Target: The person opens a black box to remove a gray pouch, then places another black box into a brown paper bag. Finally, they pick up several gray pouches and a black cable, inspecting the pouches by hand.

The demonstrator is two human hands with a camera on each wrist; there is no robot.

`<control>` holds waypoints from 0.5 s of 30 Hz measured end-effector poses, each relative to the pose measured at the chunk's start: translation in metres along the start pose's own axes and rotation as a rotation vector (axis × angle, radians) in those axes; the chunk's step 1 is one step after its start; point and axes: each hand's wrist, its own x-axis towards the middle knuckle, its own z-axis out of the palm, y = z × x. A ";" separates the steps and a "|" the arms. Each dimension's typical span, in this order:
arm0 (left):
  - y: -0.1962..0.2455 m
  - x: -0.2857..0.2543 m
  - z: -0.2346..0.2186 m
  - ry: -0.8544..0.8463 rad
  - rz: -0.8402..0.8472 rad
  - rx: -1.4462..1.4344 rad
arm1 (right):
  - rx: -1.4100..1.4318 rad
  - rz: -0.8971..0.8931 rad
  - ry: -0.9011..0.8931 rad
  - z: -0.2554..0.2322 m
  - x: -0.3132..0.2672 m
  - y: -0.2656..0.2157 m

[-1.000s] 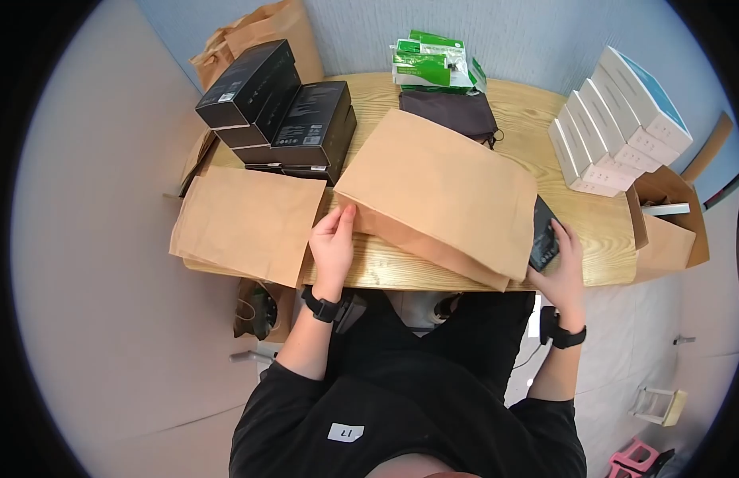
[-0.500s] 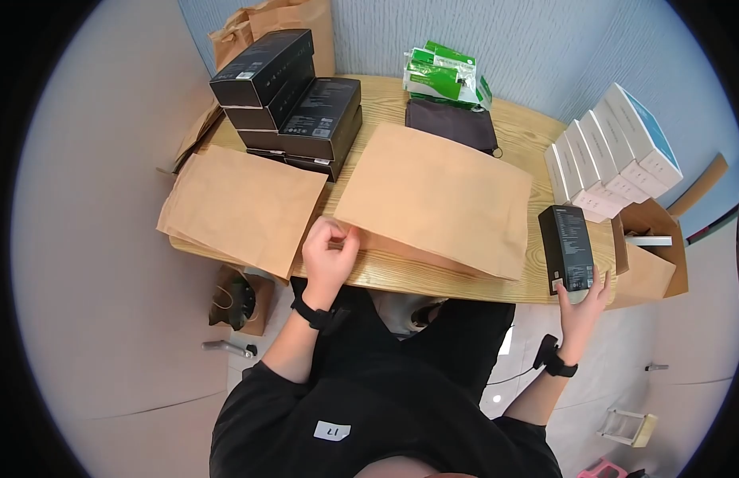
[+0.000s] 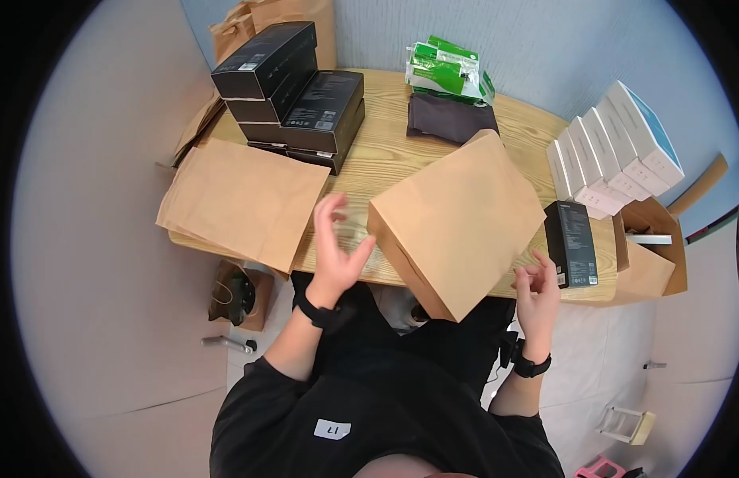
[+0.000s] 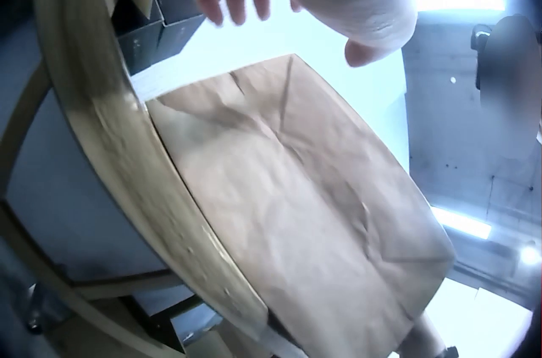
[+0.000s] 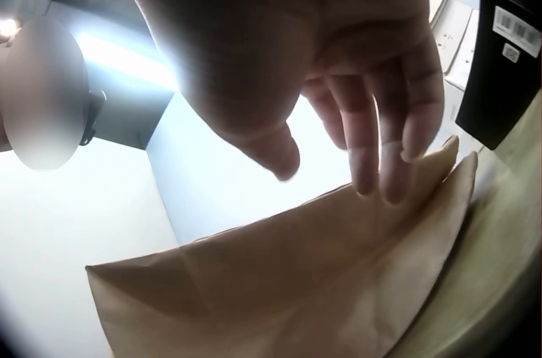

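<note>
A brown paper bag (image 3: 461,227) lies slanted at the table's front edge, one corner jutting past it. Its folded bottom (image 4: 279,180) faces the left and fills much of the left wrist view. My left hand (image 3: 338,251) is beside that end, thumb spread from the fingers and nothing in its grasp. At the bag's right end is my right hand (image 3: 537,299), fingers loosely bent. The right wrist view has its fingertips (image 5: 394,180) over the bag's mouth (image 5: 423,206), the thumb apart. A black box (image 3: 572,243) rests on the table just right of this hand.
Flat paper bags (image 3: 242,203) lie on the left, with stacked black boxes (image 3: 298,103) behind them. Green packs (image 3: 449,68) and a dark pouch (image 3: 449,118) are at the back. White boxes (image 3: 608,151) stand at the right, above an open carton (image 3: 652,227).
My right hand has set the black box down at the right, let it go and moved left to the bag. The bag has turned, its near corner swinging toward me. My left hand has left its edge.
</note>
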 end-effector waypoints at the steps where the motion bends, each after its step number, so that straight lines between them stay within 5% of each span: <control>1: 0.001 0.006 0.000 -0.035 -0.109 -0.009 | 0.115 0.097 -0.022 -0.001 -0.004 -0.005; 2: -0.002 0.006 0.000 -0.032 -0.112 -0.008 | 0.230 0.193 -0.045 -0.001 -0.008 -0.010; 3: -0.007 0.004 0.000 -0.207 -0.222 -0.109 | 0.228 0.192 -0.048 0.001 -0.013 -0.017; 4: -0.010 0.003 0.000 -0.382 -0.330 -0.210 | 0.097 -0.011 -0.088 0.005 -0.018 -0.025; 5: -0.007 0.003 0.007 -0.346 -0.312 -0.275 | -0.036 -0.213 -0.128 0.010 -0.022 -0.030; 8: -0.020 -0.004 0.010 -0.532 -0.417 -0.025 | -0.088 -0.351 -0.228 0.019 -0.031 -0.034; 11: -0.019 -0.009 0.022 -0.354 -0.232 0.089 | -0.114 -0.341 -0.071 0.035 -0.036 -0.022; 15: -0.015 -0.007 0.025 -0.480 -0.254 0.151 | -0.074 -0.346 0.103 0.048 -0.036 0.001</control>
